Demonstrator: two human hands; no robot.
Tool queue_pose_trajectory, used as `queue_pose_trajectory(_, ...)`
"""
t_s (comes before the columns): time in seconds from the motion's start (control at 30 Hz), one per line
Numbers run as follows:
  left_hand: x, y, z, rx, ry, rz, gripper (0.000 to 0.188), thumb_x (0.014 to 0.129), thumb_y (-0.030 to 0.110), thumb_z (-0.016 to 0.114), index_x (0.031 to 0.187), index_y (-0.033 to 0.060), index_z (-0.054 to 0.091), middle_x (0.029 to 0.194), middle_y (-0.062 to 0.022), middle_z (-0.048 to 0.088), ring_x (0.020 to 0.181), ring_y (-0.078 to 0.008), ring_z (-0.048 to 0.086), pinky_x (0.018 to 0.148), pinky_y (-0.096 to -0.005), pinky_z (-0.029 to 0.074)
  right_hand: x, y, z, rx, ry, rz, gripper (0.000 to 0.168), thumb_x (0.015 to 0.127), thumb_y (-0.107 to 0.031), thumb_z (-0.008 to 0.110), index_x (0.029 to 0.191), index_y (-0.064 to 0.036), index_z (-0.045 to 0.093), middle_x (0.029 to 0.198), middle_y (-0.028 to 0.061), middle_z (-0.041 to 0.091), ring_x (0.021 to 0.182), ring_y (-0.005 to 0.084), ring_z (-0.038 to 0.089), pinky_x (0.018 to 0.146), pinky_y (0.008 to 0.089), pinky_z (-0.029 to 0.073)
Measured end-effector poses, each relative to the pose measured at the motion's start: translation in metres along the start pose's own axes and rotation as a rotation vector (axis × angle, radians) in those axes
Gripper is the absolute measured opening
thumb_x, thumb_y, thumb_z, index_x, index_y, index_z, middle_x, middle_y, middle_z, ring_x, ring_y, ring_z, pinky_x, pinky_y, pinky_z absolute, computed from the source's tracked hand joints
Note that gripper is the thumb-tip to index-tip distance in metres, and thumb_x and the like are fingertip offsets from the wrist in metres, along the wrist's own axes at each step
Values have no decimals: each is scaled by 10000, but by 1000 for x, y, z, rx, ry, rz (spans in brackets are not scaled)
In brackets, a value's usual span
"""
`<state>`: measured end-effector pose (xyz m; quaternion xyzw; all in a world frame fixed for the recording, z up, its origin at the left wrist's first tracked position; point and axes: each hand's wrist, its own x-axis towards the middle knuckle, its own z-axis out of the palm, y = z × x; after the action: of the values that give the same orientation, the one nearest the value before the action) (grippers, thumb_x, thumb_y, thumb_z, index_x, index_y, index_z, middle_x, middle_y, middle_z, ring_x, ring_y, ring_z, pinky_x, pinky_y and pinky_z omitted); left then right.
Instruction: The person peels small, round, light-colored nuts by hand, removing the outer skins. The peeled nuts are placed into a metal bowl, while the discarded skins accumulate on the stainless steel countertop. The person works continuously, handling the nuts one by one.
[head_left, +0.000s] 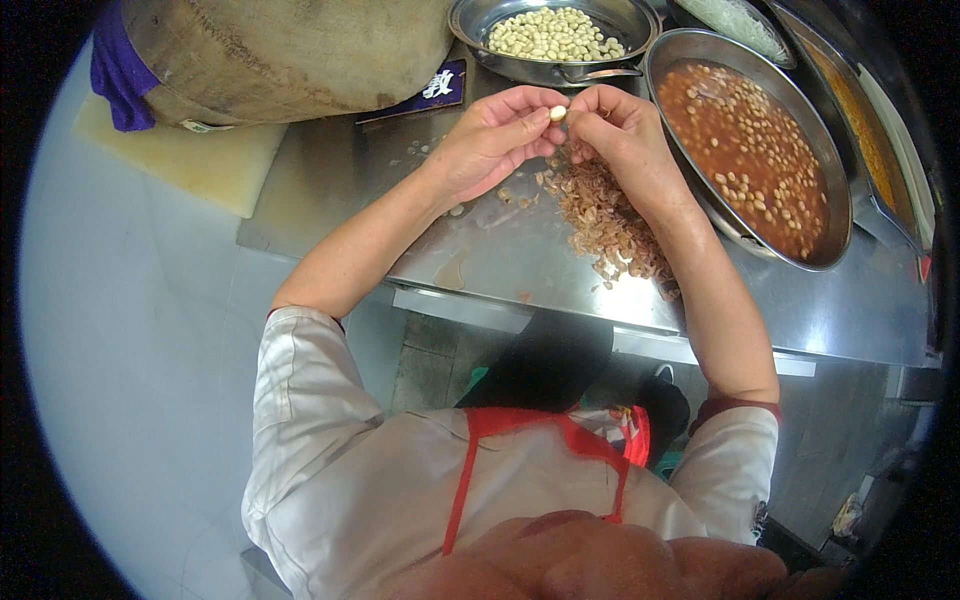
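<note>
A pale peeled peanut (557, 113) is pinched between the thumb and forefinger of my left hand (499, 131). My right hand (616, 127) is close beside it, thumb and fingers drawn together; whether they hold a bit of skin is hidden. Below my right hand a heap of brown peanut skins (611, 221) spreads over the steel table (517, 262). Beyond my hands, a metal pan (517, 71) contains many pale peeled peanuts (559, 36). At the right, peanuts float in reddish-brown liquid (750, 161) inside a large steel basin (838, 225).
A large round wooden chopping block (300, 52) and purple cloth (124, 75) stand at the far left over a yellowish board (187, 154). A dark sign (420, 94) bears writing. Pale shreds (739, 26) fill a bowl behind the basin. A long tray (862, 112) lines the right side.
</note>
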<state>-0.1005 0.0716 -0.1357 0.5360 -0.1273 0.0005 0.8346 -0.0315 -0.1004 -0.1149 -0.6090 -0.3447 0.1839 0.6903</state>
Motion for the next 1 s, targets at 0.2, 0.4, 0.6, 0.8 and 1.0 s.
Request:
queue_pose_trajectory(0.2, -2, 3, -1, 21, -33, 21, 241, 925, 114, 528, 1142, 8, 530, 918, -26, 578, 813, -93, 564, 720, -205, 476, 1, 2, 3, 0, 16, -44, 140, 825, -140, 628, 836, 0, 617, 751, 23, 622, 633, 65, 550, 573, 204, 441)
queue_pose_trajectory(0.4, 0, 2, 0, 44, 25, 53, 216, 924, 111, 531, 1112, 5, 541, 917, -31, 580, 802, -83, 561, 701, -196, 477, 0, 0, 8, -53, 39, -29, 186, 820, -151, 659, 853, 29, 625, 750, 43, 640, 615, 70, 559, 560, 205, 445)
queue_pose_trajectory(0.6, -2, 0, 1, 76, 38, 99, 200, 913, 78, 539, 1094, -5, 553, 925, -33, 587, 818, -84, 552, 712, -198, 463, 0, 1, 8, -69, 48, -38, 201, 828, -156, 663, 859, 40, 632, 760, 49, 648, 619, 70, 563, 565, 205, 450)
queue_pose_trajectory(0.8, -1, 0, -1, 4, 26, 71, 213, 910, 87, 548, 1097, -15, 554, 933, -36, 590, 838, -89, 550, 724, -197, 455, -2, 0, 6, -85, 26, -60, 176, 834, -136, 652, 865, 37, 638, 771, 51, 655, 660, 68, 574, 595, 205, 460)
queue_pose_trajectory(1.0, -2, 0, 0, 25, -3, 61, 237, 913, 94, 544, 1130, 1, 538, 985, -41, 585, 859, -97, 551, 740, -202, 454, -1, 0, 6, -141, 41, -135, 116, 818, -85, 618, 828, 31, 627, 745, 37, 644, 675, 53, 566, 617, 199, 454)
